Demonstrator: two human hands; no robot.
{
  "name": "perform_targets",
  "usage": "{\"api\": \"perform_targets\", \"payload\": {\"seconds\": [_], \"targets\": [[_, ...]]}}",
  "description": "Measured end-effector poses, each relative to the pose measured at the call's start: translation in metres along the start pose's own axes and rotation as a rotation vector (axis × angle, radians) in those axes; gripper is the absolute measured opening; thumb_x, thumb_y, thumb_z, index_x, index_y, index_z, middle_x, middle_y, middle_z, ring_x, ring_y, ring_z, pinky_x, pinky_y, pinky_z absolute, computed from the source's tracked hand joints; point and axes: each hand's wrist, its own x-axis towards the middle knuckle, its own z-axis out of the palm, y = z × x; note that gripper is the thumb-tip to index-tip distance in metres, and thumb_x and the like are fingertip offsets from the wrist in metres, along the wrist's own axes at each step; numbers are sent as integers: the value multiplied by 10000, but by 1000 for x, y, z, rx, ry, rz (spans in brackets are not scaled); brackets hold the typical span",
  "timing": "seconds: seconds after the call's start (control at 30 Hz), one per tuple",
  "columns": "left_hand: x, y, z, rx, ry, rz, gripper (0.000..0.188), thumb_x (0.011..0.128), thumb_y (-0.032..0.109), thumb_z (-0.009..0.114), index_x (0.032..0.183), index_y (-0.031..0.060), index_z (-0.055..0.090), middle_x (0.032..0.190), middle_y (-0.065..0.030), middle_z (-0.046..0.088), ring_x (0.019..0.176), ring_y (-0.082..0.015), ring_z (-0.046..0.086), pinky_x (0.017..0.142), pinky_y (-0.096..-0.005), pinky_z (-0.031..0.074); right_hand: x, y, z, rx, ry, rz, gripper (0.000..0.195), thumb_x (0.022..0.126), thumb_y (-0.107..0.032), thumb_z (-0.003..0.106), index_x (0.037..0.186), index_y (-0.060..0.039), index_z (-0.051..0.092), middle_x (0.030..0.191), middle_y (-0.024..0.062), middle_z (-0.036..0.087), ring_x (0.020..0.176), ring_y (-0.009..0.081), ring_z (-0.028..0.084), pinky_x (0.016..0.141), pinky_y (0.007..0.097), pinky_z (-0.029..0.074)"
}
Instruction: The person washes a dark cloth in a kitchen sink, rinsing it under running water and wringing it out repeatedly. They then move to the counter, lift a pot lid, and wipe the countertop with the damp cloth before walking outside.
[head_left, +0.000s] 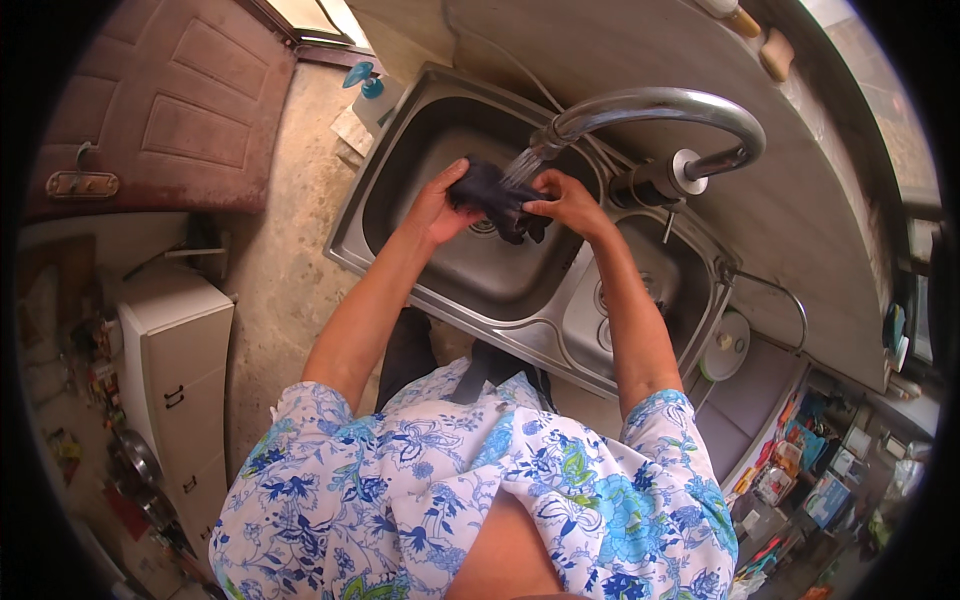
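Observation:
A wet dark cloth (486, 193) hangs bunched between my two hands over the larger basin of a stainless steel double sink (465, 296). My left hand (441, 202) grips its left end, thumb on top. On the other side, my right hand (568, 202) pinches the right part between thumb and fingers. Water runs from the chrome gooseneck faucet (667, 101) onto the middle of the cloth. Below it, the basin's drain (484, 227) is partly covered by the cloth.
A pump bottle (373, 97) with a blue top stands beyond the sink's left corner. The smaller basin (660, 247) lies under my right forearm. A brown panelled door (199, 127) and white drawer cabinet (187, 337) are to the left. Packages (784, 465) crowd a surface at lower right.

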Motion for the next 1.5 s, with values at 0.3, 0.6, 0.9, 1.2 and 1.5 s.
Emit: {"api": "perform_targets", "payload": {"seconds": [0.3, 0.6, 0.9, 1.2, 1.5], "targets": [[-18, 16, 41, 222, -30, 16, 213, 859, 170, 540, 1063, 200, 489, 804, 21, 556, 567, -50, 507, 545, -259, 489, 9, 10, 0, -218, 66, -124, 462, 646, -197, 753, 1016, -2, 559, 1005, 121, 573, 889, 204, 572, 791, 316, 443], [-32, 23, 52, 260, -68, 25, 211, 862, 166, 536, 1066, 190, 486, 775, 28, 549, 499, -44, 470, 502, -247, 485, 1, -5, 51, -238, 270, -403, 490, 592, -144, 715, 1048, -54, 559, 1093, 150, 548, 965, 279, 549, 831, 360, 430], [-35, 29, -13, 221, 152, 56, 294, 836, 282, 565, 1104, 196, 479, 945, -24, 551, 721, -143, 552, 732, -402, 458, 10, -9, 29, 14, 68, 50, 454, 647, -41, 600, 1090, -13, 503, 858, 120, 609, 759, 231, 602, 622, 314, 490], [21, -65, -49, -277, 110, -271, 591, 720, 609, 561, 1067, 133, 510, 1078, -143, 508, 938, -314, 544, 836, -505, 410, -5, -37, 53, 310, 16, -7, 400, 742, 17, 497, 1129, -67, 436, 900, 62, 552, 721, 147, 587, 605, 261, 520], [73, -66, -43, -237, -70, -117, 250, 824, 351, 543, 764, 109, 558, 703, -36, 591, 633, -166, 576, 576, -297, 488, -49, -48, 125, -590, 514, -215, 289, 774, -252, 601, 995, -89, 512, 849, 175, 552, 669, 353, 566, 608, 415, 456]]}}
